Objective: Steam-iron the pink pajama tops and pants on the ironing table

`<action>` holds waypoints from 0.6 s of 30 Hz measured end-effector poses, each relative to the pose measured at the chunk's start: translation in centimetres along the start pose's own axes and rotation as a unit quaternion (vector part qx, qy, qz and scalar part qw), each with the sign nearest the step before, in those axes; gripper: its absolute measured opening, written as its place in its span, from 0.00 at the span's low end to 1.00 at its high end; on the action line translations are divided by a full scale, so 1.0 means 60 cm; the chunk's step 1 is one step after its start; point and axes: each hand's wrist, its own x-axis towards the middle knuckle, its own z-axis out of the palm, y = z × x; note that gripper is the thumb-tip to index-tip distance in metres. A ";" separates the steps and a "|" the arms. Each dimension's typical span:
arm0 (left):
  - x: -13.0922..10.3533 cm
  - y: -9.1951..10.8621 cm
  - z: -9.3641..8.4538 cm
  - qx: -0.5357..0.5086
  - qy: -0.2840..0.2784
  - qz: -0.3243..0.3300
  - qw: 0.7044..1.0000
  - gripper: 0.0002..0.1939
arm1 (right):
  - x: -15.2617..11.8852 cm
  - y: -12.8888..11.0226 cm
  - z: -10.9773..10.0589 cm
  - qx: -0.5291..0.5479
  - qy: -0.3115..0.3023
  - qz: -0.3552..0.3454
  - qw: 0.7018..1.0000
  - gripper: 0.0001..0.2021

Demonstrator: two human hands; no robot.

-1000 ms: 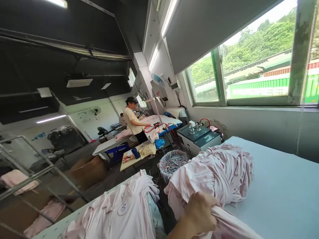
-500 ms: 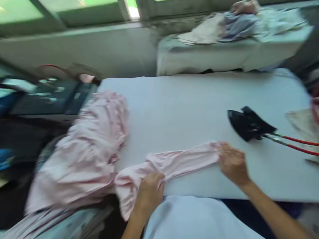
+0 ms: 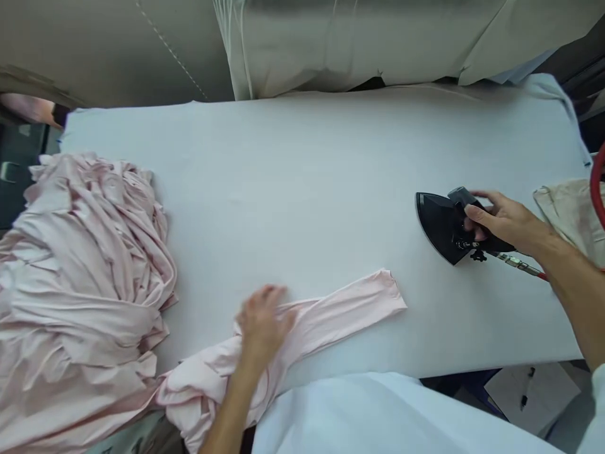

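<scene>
A narrow pink garment piece (image 3: 345,312), like a sleeve or leg, lies flat on the white-covered ironing table (image 3: 293,189), its bunched part trailing off the front edge. My left hand (image 3: 262,321) is over its middle, fingers spread and slightly blurred; whether it presses on the cloth I cannot tell. To the right, my right hand (image 3: 501,221) is wrapped around the handle of a black iron (image 3: 437,224). The iron rests on the table, with a metal fitting and red hose behind it.
A big heap of pink garments (image 3: 89,252) covers the table's left end. Folded beige cloth (image 3: 574,208) and a red hose (image 3: 598,183) are at the right edge. A draped surface (image 3: 354,44) borders the far side. Paper with a pen (image 3: 527,391) shows below the front edge.
My right hand has let go of the garment's end and taken hold of the iron's handle. My left hand has loosened and opened over the cloth. The view has tilted down.
</scene>
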 end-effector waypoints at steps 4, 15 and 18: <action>-0.034 -0.107 -0.024 -0.108 -0.020 -0.061 0.992 0.12 | -0.102 -0.073 0.028 -0.073 -0.035 -0.004 0.997 0.33; -0.049 -0.104 -0.012 -0.195 0.168 -0.061 0.964 0.16 | -0.414 -0.364 0.226 -0.100 -0.236 -0.197 0.946 0.32; -0.070 -0.095 -0.006 -0.096 0.162 -0.008 0.982 0.15 | -0.350 -0.274 0.193 -0.081 -0.141 -0.091 0.982 0.32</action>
